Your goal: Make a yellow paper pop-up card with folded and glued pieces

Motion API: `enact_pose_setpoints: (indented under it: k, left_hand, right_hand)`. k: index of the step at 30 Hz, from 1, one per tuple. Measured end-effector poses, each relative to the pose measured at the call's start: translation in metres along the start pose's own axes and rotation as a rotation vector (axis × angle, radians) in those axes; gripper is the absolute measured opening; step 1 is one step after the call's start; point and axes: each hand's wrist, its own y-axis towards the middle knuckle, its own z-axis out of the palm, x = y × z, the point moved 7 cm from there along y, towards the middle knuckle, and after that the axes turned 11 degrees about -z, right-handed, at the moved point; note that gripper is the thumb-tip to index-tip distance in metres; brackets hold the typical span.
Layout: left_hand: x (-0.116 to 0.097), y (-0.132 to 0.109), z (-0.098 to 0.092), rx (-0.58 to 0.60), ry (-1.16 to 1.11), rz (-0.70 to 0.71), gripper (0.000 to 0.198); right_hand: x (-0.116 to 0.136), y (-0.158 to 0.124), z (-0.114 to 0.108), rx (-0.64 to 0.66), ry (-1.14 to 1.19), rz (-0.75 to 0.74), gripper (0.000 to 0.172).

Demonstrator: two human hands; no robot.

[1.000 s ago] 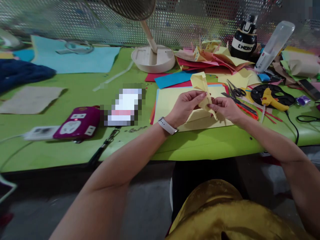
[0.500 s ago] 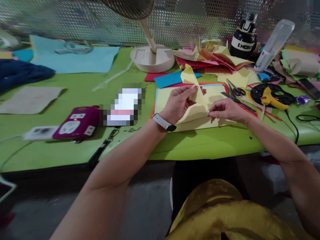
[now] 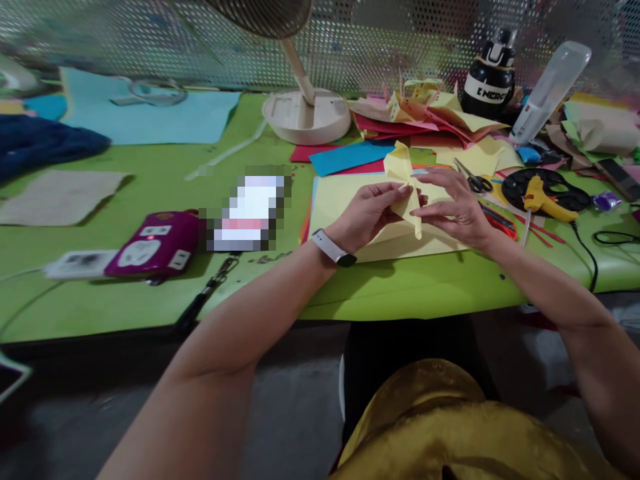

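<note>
My left hand (image 3: pixel 367 213), with a white watch on the wrist, pinches a folded piece of yellow paper (image 3: pixel 403 175) held just above a stack of yellow sheets (image 3: pixel 340 197) on the green table (image 3: pixel 150 293). From the other side, my right hand (image 3: pixel 453 210) grips the same folded paper, its fingers curled over the fold. The paper's upper flap sticks up behind both hands and a pointed tip hangs down between them.
A fan base (image 3: pixel 306 117) stands behind. Loose coloured papers (image 3: pixel 425 117), scissors (image 3: pixel 473 179), a yellow glue gun (image 3: pixel 545 197), a black bottle (image 3: pixel 487 80) and a clear bottle (image 3: pixel 547 90) crowd the right. A magenta power strip (image 3: pixel 153 243) lies left, with a blue sheet (image 3: pixel 150 117) behind it.
The yellow paper was stretched out between my hands half a second ago. Now my hands have come together and the paper is folded in smaller, with my right hand over it.
</note>
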Motion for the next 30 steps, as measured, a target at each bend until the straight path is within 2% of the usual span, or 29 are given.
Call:
enact_pose_setpoints:
  k: [7,10,17,23,30]
  left_hand:
    - [0.0,-0.003,0.003,-0.013,-0.028,0.021,0.024]
    - [0.0,-0.002,0.002,-0.032,-0.014,0.031,0.025]
    - [0.006,0.003,-0.005,-0.095,-0.068,0.053,0.023]
    - [0.009,0.001,0.002,-0.067,-0.118,0.055,0.024]
    - [0.01,-0.002,0.007,-0.046,-0.09,0.03,0.023]
  right_hand:
    - [-0.01,-0.005,0.003,-0.124,0.193,0.19,0.005]
    - [-0.013,-0.007,0.007,-0.161,0.284,0.274,0.008]
    - [-0.009,-0.008,0.01,-0.271,0.371,0.28,0.022]
    - [-0.018,-0.013,0.012,-0.338,0.407,0.428,0.031]
    - [-0.025,-0.014,0.012,-0.342,0.444,0.484,0.026]
